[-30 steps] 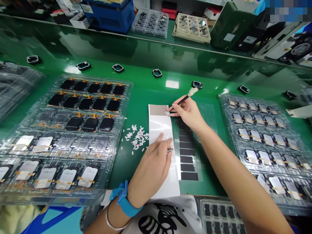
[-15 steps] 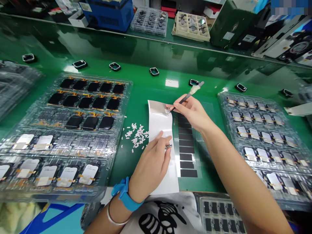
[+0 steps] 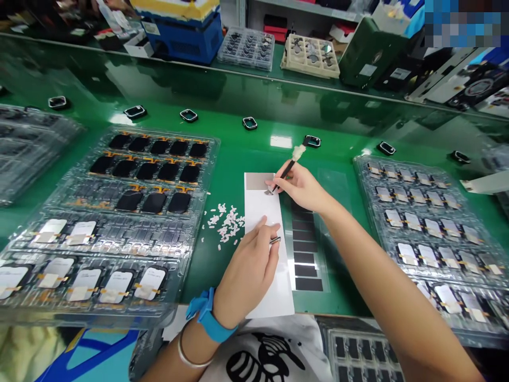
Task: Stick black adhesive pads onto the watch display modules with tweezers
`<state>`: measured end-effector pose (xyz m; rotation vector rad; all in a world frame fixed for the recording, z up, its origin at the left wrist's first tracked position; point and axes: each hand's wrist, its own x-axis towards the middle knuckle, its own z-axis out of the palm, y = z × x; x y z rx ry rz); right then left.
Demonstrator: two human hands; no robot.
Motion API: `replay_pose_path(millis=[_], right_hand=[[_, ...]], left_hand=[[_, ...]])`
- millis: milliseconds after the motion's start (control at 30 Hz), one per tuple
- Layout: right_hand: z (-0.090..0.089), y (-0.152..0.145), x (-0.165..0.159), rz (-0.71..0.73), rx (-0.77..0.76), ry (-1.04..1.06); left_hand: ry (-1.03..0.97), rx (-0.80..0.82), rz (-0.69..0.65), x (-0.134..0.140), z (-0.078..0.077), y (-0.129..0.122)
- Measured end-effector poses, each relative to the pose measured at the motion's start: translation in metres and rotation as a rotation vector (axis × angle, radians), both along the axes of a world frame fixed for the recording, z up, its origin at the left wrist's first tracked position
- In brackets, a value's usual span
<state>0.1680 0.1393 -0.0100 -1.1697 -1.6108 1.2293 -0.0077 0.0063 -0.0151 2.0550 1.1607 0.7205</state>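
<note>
A long white sheet with a grey-brown strip across its top lies on the green bench. My left hand rests on the sheet's lower half, fingers closed around a slim metal tool, mostly hidden in the palm. At the sheet's upper right edge, my right hand pinches a slim dark tool with a pale wrap near its top end. Its point meets a small grey patch on the sheet, just under the strip. A clear sheet with black strips lies to the right.
Small white pieces are scattered left of the sheet. Clear trays of small screen parts stand left and right. Several watch-case frames line the back. Beyond them, a raised shelf carries a blue machine and parts trays.
My right hand has shifted slightly left and down, and its tool stands steeper. The sheet's top looks flatter now, with more of the strip showing. My left hand stays put.
</note>
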Motion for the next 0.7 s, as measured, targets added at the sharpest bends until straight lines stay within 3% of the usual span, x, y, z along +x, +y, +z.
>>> replay_pose_path(millis=[200, 367, 467, 567, 700], right_hand=[[0.003, 0.002, 0.002, 0.080, -0.048, 0.035], [0.011, -0.004, 0.003, 0.004, -0.051, 0.111], [0.030, -0.030, 0.002, -0.173, 0.020, 0.264], [0.049, -0.074, -0.007, -0.280, 0.088, 0.362], [0.045, -0.125, -0.030, -0.474, 0.060, 0.503]], left_hand=[[-0.022, -0.020, 0.000, 0.000, 0.001, 0.001], [-0.110, -0.052, 0.027, -0.001, 0.001, 0.001], [-0.298, -0.132, 0.159, -0.003, 0.005, 0.001], [-0.571, -0.319, 0.263, -0.005, 0.013, 0.000], [-0.823, -0.512, 0.233, -0.003, 0.026, 0.001]])
